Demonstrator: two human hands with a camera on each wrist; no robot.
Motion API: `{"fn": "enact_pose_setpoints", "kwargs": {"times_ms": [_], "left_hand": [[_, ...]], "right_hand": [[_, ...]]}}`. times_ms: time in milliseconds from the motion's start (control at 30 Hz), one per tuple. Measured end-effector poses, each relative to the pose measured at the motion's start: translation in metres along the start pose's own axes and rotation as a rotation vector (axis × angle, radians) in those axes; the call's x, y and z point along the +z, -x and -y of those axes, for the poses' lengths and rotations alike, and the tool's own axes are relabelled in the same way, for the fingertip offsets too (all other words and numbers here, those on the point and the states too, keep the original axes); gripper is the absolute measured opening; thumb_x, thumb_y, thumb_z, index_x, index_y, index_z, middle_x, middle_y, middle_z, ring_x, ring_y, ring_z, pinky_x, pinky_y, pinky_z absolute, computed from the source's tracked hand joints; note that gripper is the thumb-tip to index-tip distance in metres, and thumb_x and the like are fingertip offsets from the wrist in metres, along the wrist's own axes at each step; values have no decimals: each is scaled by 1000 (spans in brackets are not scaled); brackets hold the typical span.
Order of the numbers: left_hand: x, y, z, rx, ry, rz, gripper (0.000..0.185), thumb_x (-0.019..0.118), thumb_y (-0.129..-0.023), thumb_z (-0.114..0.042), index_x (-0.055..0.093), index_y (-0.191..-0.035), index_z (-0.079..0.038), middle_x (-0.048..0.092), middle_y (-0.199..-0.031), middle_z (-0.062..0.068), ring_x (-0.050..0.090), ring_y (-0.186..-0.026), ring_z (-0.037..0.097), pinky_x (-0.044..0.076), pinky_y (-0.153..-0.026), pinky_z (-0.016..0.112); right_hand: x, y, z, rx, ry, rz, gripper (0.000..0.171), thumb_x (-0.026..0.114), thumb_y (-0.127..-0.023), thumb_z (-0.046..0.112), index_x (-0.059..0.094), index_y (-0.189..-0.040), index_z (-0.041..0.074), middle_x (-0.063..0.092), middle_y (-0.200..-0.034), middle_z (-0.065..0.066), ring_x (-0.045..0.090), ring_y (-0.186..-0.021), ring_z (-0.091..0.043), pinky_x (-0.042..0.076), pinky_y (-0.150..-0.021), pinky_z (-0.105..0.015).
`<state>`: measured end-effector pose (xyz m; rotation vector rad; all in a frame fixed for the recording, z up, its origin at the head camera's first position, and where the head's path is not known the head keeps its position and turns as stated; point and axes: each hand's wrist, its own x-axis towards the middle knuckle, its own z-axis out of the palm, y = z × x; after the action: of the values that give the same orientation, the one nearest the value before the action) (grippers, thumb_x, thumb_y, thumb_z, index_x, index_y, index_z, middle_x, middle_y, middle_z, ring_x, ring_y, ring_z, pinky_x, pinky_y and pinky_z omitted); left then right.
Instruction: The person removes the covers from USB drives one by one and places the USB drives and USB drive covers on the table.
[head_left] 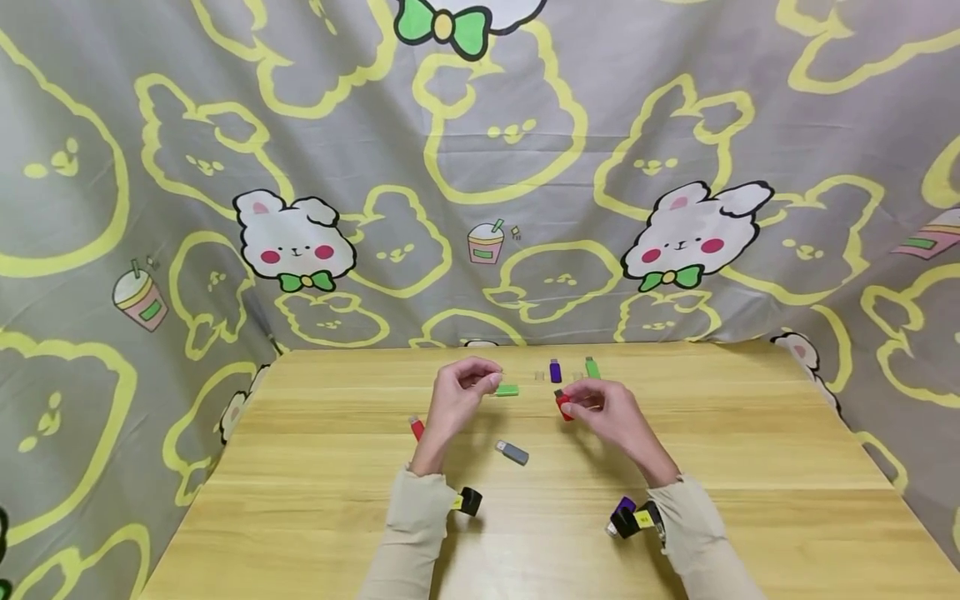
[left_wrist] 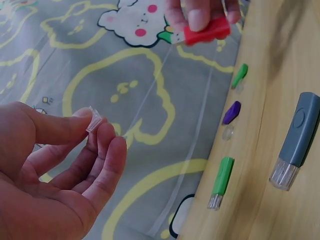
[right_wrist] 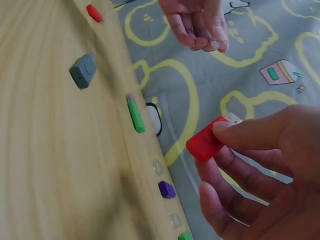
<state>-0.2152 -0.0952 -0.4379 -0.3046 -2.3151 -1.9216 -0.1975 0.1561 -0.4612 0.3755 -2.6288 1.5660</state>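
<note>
Left hand (left_wrist: 55, 175) pinches a clear cap (left_wrist: 93, 119) between thumb and fingertips, right hand (right_wrist: 260, 175) grips the red drive (right_wrist: 206, 142) with its plug bare, both held above the table (head_left: 300, 500) and apart. Cap looks off this one; grey drive (head_left: 513, 452) and green drive (head_left: 507, 390) lie capped, while purple drive (head_left: 556, 372), far green drive (head_left: 592, 367) lie beside loose caps. Roughly mid-way.

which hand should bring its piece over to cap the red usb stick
Left, probably. The left hand pinches the small clear cap at its fingertips, light and easy to steer. The right hand grips the red stick with its metal plug exposed, so it can simply hold steady.
</note>
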Motion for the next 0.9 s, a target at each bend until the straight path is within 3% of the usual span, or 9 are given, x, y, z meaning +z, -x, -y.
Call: {"fn": "enact_pose_setpoints", "kwargs": {"times_ms": [133, 267, 400, 533, 700, 900], "left_hand": [[0, 2, -13, -13, 17, 12, 9, 70, -92, 7, 72, -100, 12, 70, -93, 29, 68, -80, 34, 54, -67, 18], [-1, 6, -24, -19, 21, 35, 10, 69, -92, 9, 70, -100, 15, 70, -95, 31, 68, -83, 40, 59, -72, 26], [-2, 4, -9, -30, 35, 11, 10, 71, -91, 9, 71, -100, 13, 71, -96, 30, 69, -84, 40, 61, -75, 35], [-5, 0, 6, -36, 44, -15, 9, 73, -91, 7, 73, -99, 10, 72, -94, 26, 69, -80, 29, 62, -74, 39], [-7, -2, 9, -24, 53, 0, 8, 74, -91, 4, 75, -99, 6, 73, -93, 21, 68, -78, 20, 61, -78, 47], [-7, -3, 10, -29, 60, 3, 7, 74, -91, 5, 74, -98, 7, 72, -92, 22, 67, -75, 17, 62, -74, 39]], "right_hand": [[3, -22, 4, -6, -1, -12, 12, 78, -88, -1, 75, -99, -2, 75, -97, -15, 72, -81, -25, 59, -70, -27], [11, -44, 8, 39, 13, -28, 11, 79, -88, 0, 75, -98, -1, 74, -95, -14, 72, -81, -25, 59, -71, -29], [20, -65, 12, 94, 26, -14, 13, 80, -86, 1, 75, -97, -2, 74, -88, -12, 70, -79, -23, 57, -67, -28], [31, -82, 12, 129, 47, -8, 14, 82, -84, 2, 76, -96, -2, 74, -85, -12, 68, -76, -20, 54, -61, -24], [41, -99, 9, 170, 83, -14, 14, 81, -85, 5, 77, -97, -2, 76, -88, -13, 70, -76, -20, 51, -58, -23], [52, -110, 0, 250, 116, -16, 16, 80, -85, 5, 76, -99, -1, 75, -86, -12, 69, -73, -20, 54, -63, -29]]}}
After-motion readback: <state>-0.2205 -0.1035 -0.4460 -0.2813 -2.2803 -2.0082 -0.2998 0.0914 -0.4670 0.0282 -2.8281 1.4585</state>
